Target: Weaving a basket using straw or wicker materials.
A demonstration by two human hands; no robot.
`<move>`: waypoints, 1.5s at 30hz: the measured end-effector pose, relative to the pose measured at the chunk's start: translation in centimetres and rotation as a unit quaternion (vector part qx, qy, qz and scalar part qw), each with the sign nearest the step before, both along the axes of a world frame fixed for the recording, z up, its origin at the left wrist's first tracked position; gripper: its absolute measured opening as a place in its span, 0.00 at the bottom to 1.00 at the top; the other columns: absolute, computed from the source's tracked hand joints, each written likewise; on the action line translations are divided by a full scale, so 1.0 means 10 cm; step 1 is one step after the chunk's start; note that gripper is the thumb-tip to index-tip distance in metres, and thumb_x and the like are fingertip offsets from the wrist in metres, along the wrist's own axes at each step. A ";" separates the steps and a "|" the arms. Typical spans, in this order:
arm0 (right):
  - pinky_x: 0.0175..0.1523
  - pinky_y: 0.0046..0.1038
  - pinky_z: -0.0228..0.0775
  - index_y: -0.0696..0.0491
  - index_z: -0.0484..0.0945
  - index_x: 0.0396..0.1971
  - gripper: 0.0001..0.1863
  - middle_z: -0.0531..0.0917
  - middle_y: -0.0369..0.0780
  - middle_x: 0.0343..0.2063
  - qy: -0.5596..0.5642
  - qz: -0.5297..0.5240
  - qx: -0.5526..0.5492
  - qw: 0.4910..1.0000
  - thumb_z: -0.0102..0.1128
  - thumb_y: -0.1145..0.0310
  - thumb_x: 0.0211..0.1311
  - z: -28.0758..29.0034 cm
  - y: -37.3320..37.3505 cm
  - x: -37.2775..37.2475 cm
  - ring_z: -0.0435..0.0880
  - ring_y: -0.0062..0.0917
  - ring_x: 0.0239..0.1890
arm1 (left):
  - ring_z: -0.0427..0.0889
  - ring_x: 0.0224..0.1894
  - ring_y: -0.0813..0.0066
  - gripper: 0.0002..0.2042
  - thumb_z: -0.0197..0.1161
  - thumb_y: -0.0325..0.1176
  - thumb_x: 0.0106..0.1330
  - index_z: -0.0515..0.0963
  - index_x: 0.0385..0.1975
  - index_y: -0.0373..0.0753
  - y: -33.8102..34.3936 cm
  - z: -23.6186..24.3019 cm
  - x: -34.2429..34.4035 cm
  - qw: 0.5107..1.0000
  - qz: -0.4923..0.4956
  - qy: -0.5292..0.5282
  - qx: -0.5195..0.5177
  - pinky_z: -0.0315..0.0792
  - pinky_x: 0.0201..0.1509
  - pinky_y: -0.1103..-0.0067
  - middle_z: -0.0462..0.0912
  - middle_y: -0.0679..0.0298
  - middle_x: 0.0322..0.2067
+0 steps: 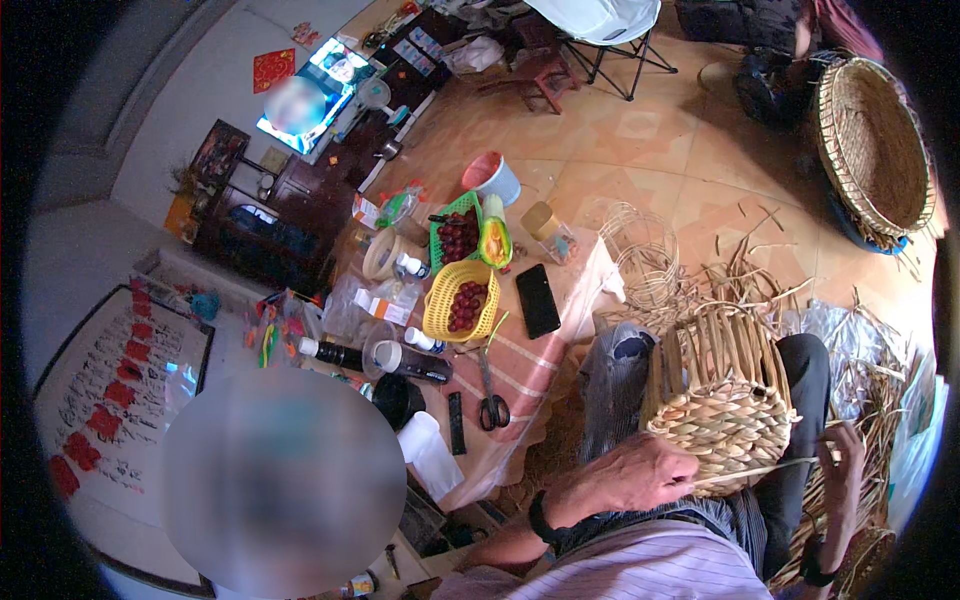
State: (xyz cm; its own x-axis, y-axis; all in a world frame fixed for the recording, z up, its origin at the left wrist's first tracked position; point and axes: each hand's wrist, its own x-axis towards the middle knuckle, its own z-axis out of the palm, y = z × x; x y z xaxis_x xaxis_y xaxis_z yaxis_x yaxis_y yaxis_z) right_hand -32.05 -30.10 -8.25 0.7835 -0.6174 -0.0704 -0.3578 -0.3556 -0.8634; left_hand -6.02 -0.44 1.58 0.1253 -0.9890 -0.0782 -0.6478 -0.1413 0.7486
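Observation:
A partly woven straw basket (718, 395) lies on its side in my lap between my knees, its braided section toward me and upright stakes toward the far side. My left hand (655, 470) is closed at the basket's near-left edge, gripping a pale straw strand (765, 468) that runs across to the right. My right hand (840, 455), off the basket's right side, has curled fingers pinching the same strand. Dried straw (855, 490) is heaped beside my right leg.
A cloth-covered table (555, 370) at left holds fruit baskets (440, 318), bottles, scissors (492, 405) and a phone (538, 300). Loose wire-like loops (640, 255) lie beyond my lap. Another person's arm (805, 30), a finished basket (880, 150) and a folding chair (595, 20) are farther back.

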 end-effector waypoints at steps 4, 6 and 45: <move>0.46 0.37 0.74 0.60 0.80 0.39 0.12 0.80 0.45 0.37 -0.098 0.113 0.011 0.989 0.73 0.77 0.57 0.51 0.75 0.46 0.81 0.39 0.40 | 0.82 0.30 0.48 0.14 0.69 0.36 0.67 0.73 0.27 0.35 -0.20 -0.11 -0.18 0.997 -0.021 0.008 -0.073 0.75 0.37 0.59 0.77 0.52 0.24; 0.44 0.39 0.75 0.58 0.79 0.37 0.15 0.80 0.46 0.34 -0.066 0.279 -0.042 0.957 0.77 0.74 0.54 0.68 0.85 0.68 0.81 0.44 0.38 | 0.82 0.31 0.48 0.13 0.69 0.36 0.67 0.74 0.28 0.35 -0.27 -0.15 -0.21 0.997 -0.024 0.010 -0.068 0.76 0.38 0.59 0.78 0.52 0.25; 0.27 0.27 0.70 0.55 0.79 0.32 0.13 0.79 0.38 0.26 -0.153 -0.005 -0.153 0.976 0.77 0.81 0.55 0.77 0.73 0.84 0.80 0.25 0.22 | 0.79 0.55 0.55 0.22 0.74 0.25 0.58 0.80 0.54 0.41 -1.00 0.18 0.23 0.970 0.121 -0.186 -0.102 0.70 0.65 0.60 0.83 0.57 0.47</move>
State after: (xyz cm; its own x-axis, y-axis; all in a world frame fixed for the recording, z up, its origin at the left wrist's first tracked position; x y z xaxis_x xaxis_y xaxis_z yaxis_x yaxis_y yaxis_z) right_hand -23.70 -22.84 -0.51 0.7327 -0.5808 0.3548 -0.1048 -0.6114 -0.7843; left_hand -3.76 -10.40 3.37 0.3372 -0.9175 0.2108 -0.8451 -0.1964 0.4972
